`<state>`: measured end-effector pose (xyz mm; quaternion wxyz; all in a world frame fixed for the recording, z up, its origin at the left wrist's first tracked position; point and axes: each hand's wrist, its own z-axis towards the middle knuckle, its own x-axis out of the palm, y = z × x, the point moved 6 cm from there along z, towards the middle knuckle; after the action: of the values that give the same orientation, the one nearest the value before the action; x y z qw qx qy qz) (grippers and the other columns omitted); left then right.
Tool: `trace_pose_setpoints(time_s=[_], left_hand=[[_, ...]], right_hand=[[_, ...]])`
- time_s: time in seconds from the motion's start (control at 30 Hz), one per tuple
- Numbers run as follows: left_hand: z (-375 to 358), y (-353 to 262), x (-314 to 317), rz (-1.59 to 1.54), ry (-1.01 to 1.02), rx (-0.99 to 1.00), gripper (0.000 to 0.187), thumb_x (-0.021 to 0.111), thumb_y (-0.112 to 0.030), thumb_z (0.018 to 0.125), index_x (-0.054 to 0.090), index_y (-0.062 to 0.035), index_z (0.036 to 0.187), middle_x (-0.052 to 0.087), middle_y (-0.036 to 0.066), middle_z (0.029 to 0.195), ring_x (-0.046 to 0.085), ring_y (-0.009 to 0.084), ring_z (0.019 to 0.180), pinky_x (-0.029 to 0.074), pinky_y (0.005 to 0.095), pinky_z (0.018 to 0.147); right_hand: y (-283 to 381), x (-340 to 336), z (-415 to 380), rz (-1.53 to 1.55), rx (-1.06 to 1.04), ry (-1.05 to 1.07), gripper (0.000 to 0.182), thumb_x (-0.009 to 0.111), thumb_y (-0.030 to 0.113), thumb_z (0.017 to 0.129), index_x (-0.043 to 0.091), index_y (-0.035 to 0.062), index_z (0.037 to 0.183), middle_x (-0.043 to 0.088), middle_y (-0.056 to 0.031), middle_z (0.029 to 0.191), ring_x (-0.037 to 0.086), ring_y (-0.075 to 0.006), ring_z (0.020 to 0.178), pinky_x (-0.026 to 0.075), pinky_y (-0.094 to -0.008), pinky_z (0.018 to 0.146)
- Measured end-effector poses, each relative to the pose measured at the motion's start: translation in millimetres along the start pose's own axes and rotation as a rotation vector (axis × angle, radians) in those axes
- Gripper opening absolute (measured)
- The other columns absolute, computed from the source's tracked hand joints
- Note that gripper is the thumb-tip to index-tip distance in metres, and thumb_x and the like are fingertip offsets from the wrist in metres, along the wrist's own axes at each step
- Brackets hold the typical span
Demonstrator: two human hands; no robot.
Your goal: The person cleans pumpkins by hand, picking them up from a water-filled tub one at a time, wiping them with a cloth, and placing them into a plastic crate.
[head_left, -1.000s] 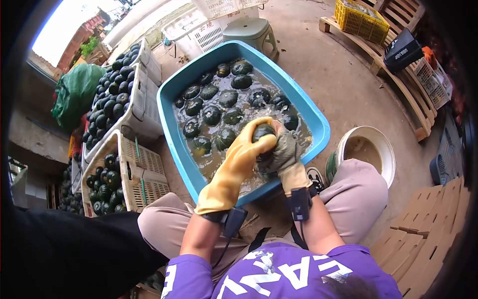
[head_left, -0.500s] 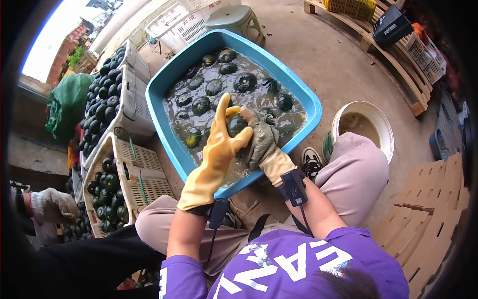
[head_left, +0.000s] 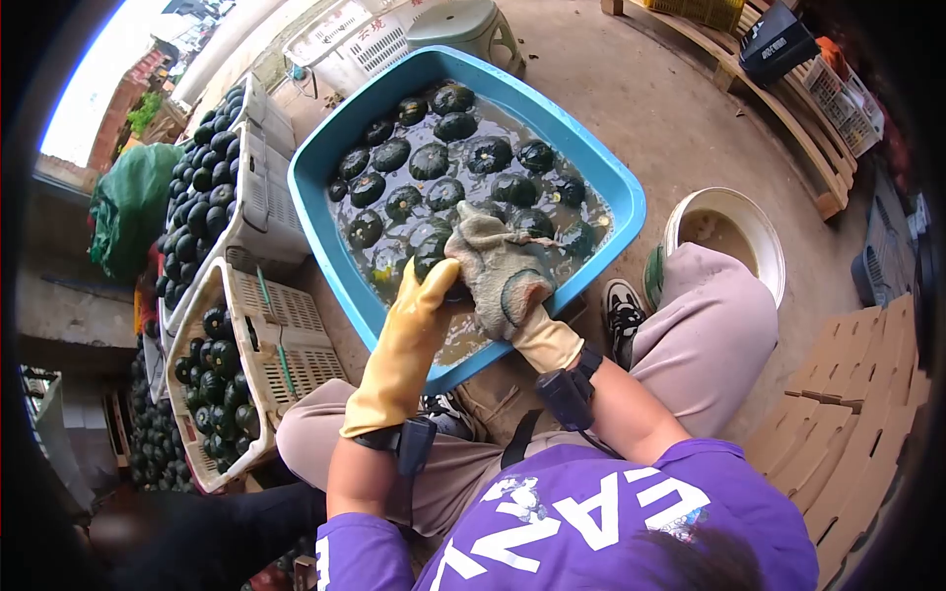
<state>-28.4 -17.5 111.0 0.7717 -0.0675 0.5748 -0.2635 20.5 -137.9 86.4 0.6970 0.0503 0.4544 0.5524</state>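
A blue tub of murky water holds several dark green squashes. Over its near edge, my left hand in a yellow rubber glove grips a dark green squash from below left, thumb and finger up. My right hand has a grey-brown cloth wrapped over its yellow glove and presses against the right side of that squash. The cloth hides its fingers.
Crates heaped with dark squashes stand at the left, beside a green sack. A white bucket of brown water is right of the tub. Flattened cardboard lies at right; a stool stands behind.
Both hands have moved down and turned around the squash, and the left fingers have closed in on it. The water looks calmer. At far left, another person's gloved hand has gone from view.
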Motion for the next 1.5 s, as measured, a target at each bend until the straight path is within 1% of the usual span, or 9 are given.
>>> trace_pose_setpoints(time_s=[0.13, 0.3, 0.87, 1.0, 1.07, 1.13, 1.17, 1.3, 1.5], left_hand=[[-13, 31, 27, -1.413, 0.171, -0.753, 0.056, 0.056, -0.054, 0.099, 0.066, -0.0047, 0.125, 0.073, 0.011, 0.105, 0.069, 0.0242, 0.080, 0.053, 0.0324, 0.063], [-18, 26, 13, -1.594, -0.016, -0.973, 0.052, 0.053, -0.050, 0.102, 0.066, -0.0042, 0.122, 0.074, 0.011, 0.105, 0.071, 0.0239, 0.084, 0.057, 0.0328, 0.068], [-25, 84, 56, -1.197, -0.054, -1.107, 0.056, 0.046, -0.050, 0.105, 0.062, 0.0000, 0.126, 0.071, 0.015, 0.109, 0.071, 0.0271, 0.097, 0.057, 0.0377, 0.085], [-7, 80, 45, -1.228, -0.276, -0.807, 0.053, 0.047, -0.050, 0.104, 0.065, -0.0016, 0.117, 0.069, 0.006, 0.096, 0.063, 0.0158, 0.087, 0.050, 0.0314, 0.082], [-2, 74, 34, -0.897, -0.232, -0.804, 0.049, 0.048, -0.048, 0.105, 0.068, -0.0027, 0.107, 0.068, 0.005, 0.092, 0.062, 0.0149, 0.082, 0.050, 0.0303, 0.078], [10, 61, 26, -0.885, -0.177, -0.803, 0.045, 0.051, -0.044, 0.104, 0.069, -0.0032, 0.100, 0.067, 0.004, 0.087, 0.061, 0.0136, 0.078, 0.049, 0.0290, 0.073], [13, 54, 26, -0.983, -0.155, -0.795, 0.043, 0.051, -0.042, 0.104, 0.069, -0.0036, 0.100, 0.067, 0.004, 0.085, 0.061, 0.0121, 0.076, 0.049, 0.0289, 0.072], [32, 49, 12, -0.744, -0.192, -0.520, 0.035, 0.048, -0.028, 0.106, 0.068, -0.0004, 0.099, 0.069, 0.014, 0.082, 0.064, 0.0257, 0.071, 0.050, 0.0360, 0.069], [12, -35, -5, -0.145, -0.112, -0.305, 0.024, 0.062, -0.017, 0.098, 0.069, 0.0006, 0.112, 0.061, 0.026, 0.127, 0.058, 0.0420, 0.119, 0.047, 0.0404, 0.101]], right_hand=[[9, -27, 27, 0.179, -0.225, 0.143, 0.069, 0.082, 0.041, 0.056, 0.063, 0.0069, 0.113, 0.061, -0.0185, 0.116, 0.057, -0.0410, 0.113, 0.047, -0.0493, 0.097], [-5, -9, 18, -0.050, 0.055, 0.170, 0.051, 0.073, 0.023, 0.063, 0.064, 0.0060, 0.111, 0.059, -0.0187, 0.109, 0.058, -0.0398, 0.106, 0.048, -0.0472, 0.090], [16, 17, 32, -0.284, -0.043, 0.338, 0.027, 0.064, 0.026, 0.085, 0.065, 0.0081, 0.106, 0.066, -0.0165, 0.103, 0.065, -0.0357, 0.106, 0.052, -0.0463, 0.089], [-8, 57, 14, 0.001, -0.185, 0.163, 0.043, 0.059, 0.046, 0.093, 0.066, 0.0099, 0.116, 0.066, -0.0124, 0.115, 0.059, -0.0300, 0.117, 0.041, -0.0405, 0.111], [15, -8, 37, 0.202, -0.174, 0.489, 0.051, 0.072, 0.028, 0.085, 0.060, 0.0053, 0.129, 0.064, -0.0151, 0.123, 0.059, -0.0300, 0.119, 0.040, -0.0390, 0.113], [-18, 7, 7, 0.797, -0.094, 0.056, 0.059, 0.075, 0.016, 0.081, 0.056, 0.0029, 0.135, 0.065, -0.0139, 0.121, 0.060, -0.0266, 0.119, 0.042, -0.0372, 0.112], [-22, 10, -4, 0.815, 0.238, 0.210, 0.097, 0.098, 0.012, 0.054, 0.052, -0.0003, 0.139, 0.058, -0.0144, 0.140, 0.052, -0.0219, 0.132, 0.038, -0.0356, 0.115], [-1, 10, -1, 1.405, 0.329, 0.011, 0.060, 0.074, 0.014, 0.081, 0.056, 0.0014, 0.136, 0.062, -0.0144, 0.133, 0.059, -0.0262, 0.124, 0.043, -0.0394, 0.111], [-31, -17, 17, -0.042, 0.111, -0.075, 0.038, 0.071, 0.028, 0.075, 0.066, 0.0049, 0.105, 0.062, -0.0190, 0.104, 0.060, -0.0399, 0.101, 0.048, -0.0469, 0.088]])
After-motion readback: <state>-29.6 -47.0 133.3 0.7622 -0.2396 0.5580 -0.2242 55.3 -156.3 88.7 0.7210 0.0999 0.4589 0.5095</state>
